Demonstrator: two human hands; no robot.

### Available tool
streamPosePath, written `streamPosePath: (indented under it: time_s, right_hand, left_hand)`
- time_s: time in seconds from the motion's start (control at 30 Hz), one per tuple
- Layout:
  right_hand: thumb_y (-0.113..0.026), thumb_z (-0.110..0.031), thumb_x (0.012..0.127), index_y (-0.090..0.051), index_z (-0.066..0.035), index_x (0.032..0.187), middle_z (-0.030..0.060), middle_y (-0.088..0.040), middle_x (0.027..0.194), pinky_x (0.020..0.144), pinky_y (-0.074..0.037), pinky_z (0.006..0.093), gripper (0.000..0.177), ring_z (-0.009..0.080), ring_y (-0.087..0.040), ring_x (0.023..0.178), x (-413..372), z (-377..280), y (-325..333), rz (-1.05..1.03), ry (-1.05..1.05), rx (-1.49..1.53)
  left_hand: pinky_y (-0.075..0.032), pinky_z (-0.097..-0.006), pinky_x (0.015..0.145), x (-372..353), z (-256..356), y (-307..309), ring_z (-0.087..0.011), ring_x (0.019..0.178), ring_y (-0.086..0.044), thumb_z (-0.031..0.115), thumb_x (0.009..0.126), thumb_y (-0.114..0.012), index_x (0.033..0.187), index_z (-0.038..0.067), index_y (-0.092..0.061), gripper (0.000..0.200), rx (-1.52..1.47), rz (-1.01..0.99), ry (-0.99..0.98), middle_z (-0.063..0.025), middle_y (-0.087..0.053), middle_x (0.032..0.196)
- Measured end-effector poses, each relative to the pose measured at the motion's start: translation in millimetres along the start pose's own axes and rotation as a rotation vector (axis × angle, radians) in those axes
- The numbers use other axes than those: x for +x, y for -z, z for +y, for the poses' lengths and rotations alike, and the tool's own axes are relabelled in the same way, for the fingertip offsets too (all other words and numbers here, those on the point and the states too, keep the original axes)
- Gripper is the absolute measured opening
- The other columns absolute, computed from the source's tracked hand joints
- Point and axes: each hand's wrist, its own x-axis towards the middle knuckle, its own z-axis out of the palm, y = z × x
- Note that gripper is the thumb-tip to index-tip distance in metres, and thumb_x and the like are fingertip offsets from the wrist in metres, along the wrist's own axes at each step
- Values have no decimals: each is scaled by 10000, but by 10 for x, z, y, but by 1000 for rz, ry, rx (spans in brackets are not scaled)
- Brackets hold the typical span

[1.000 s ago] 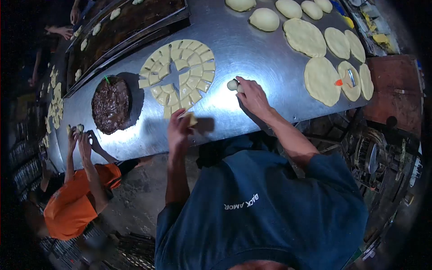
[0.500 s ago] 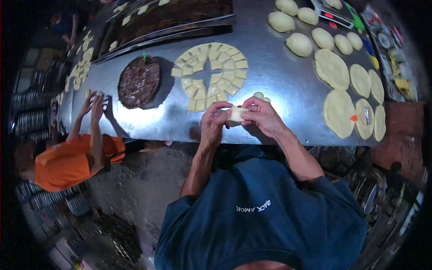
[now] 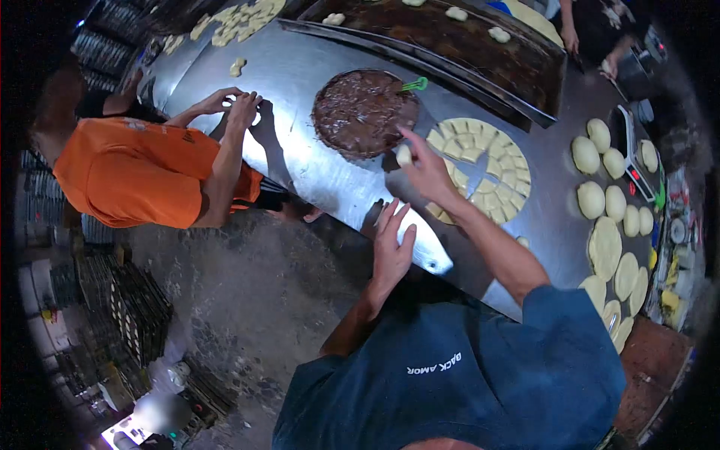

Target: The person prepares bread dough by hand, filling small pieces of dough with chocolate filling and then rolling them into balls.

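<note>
My right hand (image 3: 433,174) is over the table beside a round mass of dark brown filling (image 3: 360,112), its index finger pointing at the filling's edge. A small pale piece of dough (image 3: 404,156) is held against that hand's lower fingers and thumb. Close to the table's front edge, my left hand (image 3: 392,251) has its fingers stretched out and holds nothing. Just right of my right hand lies a disc of dough (image 3: 512,166) cut into many small pieces, with a gap in its middle. A green-handled tool (image 3: 415,84) stands in the filling.
A co-worker in an orange shirt (image 3: 135,172) works with both hands at the table's left. Large dark trays (image 3: 442,56) with small dough pieces lie behind. Dough balls (image 3: 591,199), flattened rounds (image 3: 604,249) and a scale (image 3: 634,154) are at the right. Another person's hand (image 3: 570,39) shows at the back.
The view has turned left. My hands have parted: the right has gone forward to the filling with the dough piece, and the left has let go and opened.
</note>
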Motion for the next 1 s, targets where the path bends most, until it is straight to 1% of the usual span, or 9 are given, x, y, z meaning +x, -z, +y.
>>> streamPosePath:
  time_s: [0.03,0.07,0.23,0.37,0.53,0.67,0.77,0.93,1.0]
  right_hand:
    - [-525,-10,846,-417,-112,1378,183,-617,962,764,-490,391,552,347,-612,876,273,139,-187,119,352,-210]
    - [-503,-3,836,-441,-132,1358,205,-622,1035,770,-485,431,541,412,-593,912,499,124,-240,32,450,-316]
    - [-510,-11,787,-469,-114,1312,247,-629,1053,813,-475,468,537,425,-595,1007,935,-230,-457,-549,278,-788]
    - [-530,-32,779,-510,-125,1282,265,-651,958,758,-495,493,513,415,-640,891,1210,9,-419,-448,222,-391]
    - [-455,-4,805,-530,-81,1233,238,-649,1011,785,-486,468,442,416,-631,904,1079,-68,-493,-559,187,-767]
    - [-485,-15,777,-534,-62,1223,219,-663,918,714,-489,453,451,350,-656,842,1152,58,-525,-443,242,-477]
    - [-488,20,778,-548,9,1176,73,-621,906,595,-468,289,402,159,-579,687,1095,-140,-374,-650,-420,262]
    - [-460,95,766,-486,40,1266,121,-633,987,689,-571,279,504,179,-654,832,371,-374,-174,-616,-609,1104]
    - [-455,95,777,-485,60,1266,151,-622,1040,778,-575,376,491,221,-655,903,100,-229,-135,-545,-596,1287]
  left_hand:
    - [-323,-394,1078,18,-93,118,-332,1301,-410,119,900,-576,1235,17,-571,350,-3,16,53,-188,-462,1378]
    - [-336,-403,1071,24,-187,228,-336,1278,-433,127,891,-589,1206,14,-585,335,-8,31,106,-190,-483,1354]
    - [-452,-326,934,-43,-595,750,-273,1128,-567,91,896,-593,1170,12,-598,285,-58,85,210,-167,-580,1238]
    - [-476,-303,868,-98,-802,1019,-223,1062,-598,92,912,-582,1172,16,-598,272,-62,109,276,-142,-598,1215]
    - [-474,-273,847,90,-773,1035,-166,971,-610,94,935,-562,1156,16,-614,240,-130,96,361,-104,-644,1107]
    - [-468,-256,838,281,-820,804,-134,964,-599,112,949,-554,1161,17,-617,241,-322,77,317,-76,-656,1066]
    - [-484,-310,904,408,-768,653,-175,1069,-581,167,966,-549,1189,0,-595,282,-473,8,389,-92,-614,1169]
    - [-508,-376,911,510,-406,405,-222,1057,-592,150,966,-521,1227,-46,-535,327,-859,153,515,-135,-577,1190]
    - [-504,-331,909,503,-192,371,-188,1071,-579,82,953,-507,1216,-20,-562,287,-1107,138,465,-125,-571,1195]
